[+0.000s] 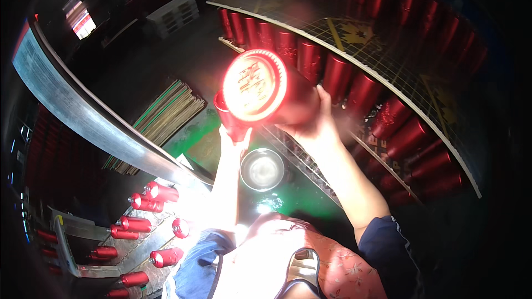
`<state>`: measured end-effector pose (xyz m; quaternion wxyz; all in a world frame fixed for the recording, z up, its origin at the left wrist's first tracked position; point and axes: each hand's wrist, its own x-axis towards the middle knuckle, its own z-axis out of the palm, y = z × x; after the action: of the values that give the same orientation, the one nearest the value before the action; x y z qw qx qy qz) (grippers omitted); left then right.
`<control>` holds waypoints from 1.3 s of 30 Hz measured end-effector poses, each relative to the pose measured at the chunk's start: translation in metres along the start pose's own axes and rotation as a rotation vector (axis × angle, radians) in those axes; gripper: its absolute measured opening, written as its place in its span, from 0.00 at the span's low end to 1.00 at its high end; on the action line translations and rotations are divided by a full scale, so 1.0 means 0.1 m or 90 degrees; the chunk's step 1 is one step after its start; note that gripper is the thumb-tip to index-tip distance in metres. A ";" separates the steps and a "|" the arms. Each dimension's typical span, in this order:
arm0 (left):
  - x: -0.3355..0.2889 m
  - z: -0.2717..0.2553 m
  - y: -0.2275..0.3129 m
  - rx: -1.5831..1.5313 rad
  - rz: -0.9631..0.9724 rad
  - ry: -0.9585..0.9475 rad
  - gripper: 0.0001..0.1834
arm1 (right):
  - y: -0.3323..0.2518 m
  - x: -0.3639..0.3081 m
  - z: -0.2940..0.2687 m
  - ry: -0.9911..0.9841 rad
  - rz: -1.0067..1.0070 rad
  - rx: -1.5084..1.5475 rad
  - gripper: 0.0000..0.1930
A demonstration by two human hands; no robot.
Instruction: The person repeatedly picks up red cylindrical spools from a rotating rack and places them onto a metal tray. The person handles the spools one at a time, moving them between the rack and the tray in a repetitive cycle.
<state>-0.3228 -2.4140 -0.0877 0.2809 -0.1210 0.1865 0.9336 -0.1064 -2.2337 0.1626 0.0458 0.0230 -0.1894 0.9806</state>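
The big red cylinder point(296, 91) is up in the air in the worker's right hand point(317, 119), which is curled around its side, the bright embossed end facing the worker's head. Just left of it, partly hidden behind, a second red cylinder point(235, 127) sits in the left hand point(234, 143), the fingers wrapped about it. Below the left hand I see a round pale dish point(262, 170). To the right hand's right, red bottles point(363, 94) stand in rows beneath a patterned board point(302, 14). Left of the left hand are stacked strips point(169, 116) and a long metal rail point(105, 116); farther down-left, smaller red bottles point(136, 224) are scattered.
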 end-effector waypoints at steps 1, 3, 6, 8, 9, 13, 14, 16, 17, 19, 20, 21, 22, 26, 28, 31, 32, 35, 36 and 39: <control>0.21 -0.07 -0.12 0.021 -0.015 0.002 0.37 | 0.00 0.26 -0.34 -0.004 0.009 0.020 0.31; 0.36 -0.19 -0.14 -0.105 -0.156 0.011 0.38 | 0.19 0.73 -0.77 0.068 0.041 0.063 0.28; 0.46 -0.24 -0.13 -0.282 -0.279 0.005 0.37 | 0.46 1.18 -1.39 0.048 0.175 0.326 0.29; 0.54 -0.25 -0.11 -0.275 -0.285 -0.015 0.28 | 0.58 1.33 -1.71 0.008 0.215 0.427 0.31; 0.57 -0.29 -0.10 -0.289 -0.274 -0.034 0.29 | 0.65 1.38 -1.81 0.000 0.242 0.455 0.33; 0.28 -0.25 -0.14 -0.303 -0.276 -0.111 0.35 | 0.72 1.20 -2.01 0.016 0.297 0.516 0.31; 0.20 -0.27 -0.17 -0.297 -0.268 -0.122 0.37 | 0.70 1.13 -2.09 0.018 0.316 0.532 0.28; -0.01 -0.37 -0.29 -0.230 -0.184 -0.117 0.39 | 0.71 0.98 -2.19 -0.008 0.322 0.493 0.27; -0.12 -0.51 -0.28 -0.195 -0.164 -0.177 0.38 | 0.71 0.92 -2.30 -0.020 0.341 0.499 0.28; -0.76 -0.35 -0.37 -0.099 -0.032 -0.098 0.39 | 0.60 0.66 -2.60 -0.025 0.376 0.485 0.29; -1.01 -0.59 -0.34 -0.099 -0.028 -0.081 0.40 | 0.66 0.50 -2.52 0.005 0.422 0.440 0.26; -1.49 -0.56 -0.28 0.000 0.019 -0.033 0.39 | 0.68 0.31 -2.60 0.043 0.445 0.404 0.26; -1.99 -0.56 -0.19 0.057 0.080 -0.032 0.38 | 0.85 0.19 -2.62 0.082 0.477 0.372 0.26; -3.50 -1.21 0.12 0.297 0.335 0.174 0.33 | 1.68 -0.09 -2.47 0.155 0.648 0.239 0.26; -4.34 -1.25 0.27 0.294 0.360 0.314 0.29 | 2.08 -0.26 -2.36 0.172 0.692 0.202 0.27; -5.21 -1.54 0.38 0.193 0.447 0.405 0.25 | 2.62 -0.43 -2.14 0.167 0.747 0.165 0.27; -5.41 -1.69 0.44 0.176 0.481 0.439 0.25 | 2.80 -0.48 -2.08 0.169 0.753 0.157 0.27; -5.93 -2.06 0.67 0.143 0.602 0.472 0.24 | 3.29 -0.63 -1.97 0.175 0.773 0.140 0.27; -6.08 -2.19 0.80 0.119 0.621 0.481 0.24 | 3.45 -0.68 -1.94 0.177 0.771 0.133 0.27; -6.50 -2.59 1.16 0.139 0.646 0.540 0.22 | 3.87 -0.83 -1.85 0.187 0.756 0.125 0.28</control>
<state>0.1708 -2.9226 -0.0739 -0.2797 -0.3457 0.4081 0.7973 -0.0673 -2.5291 -0.1572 -0.4845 -0.2178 -0.0705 0.8443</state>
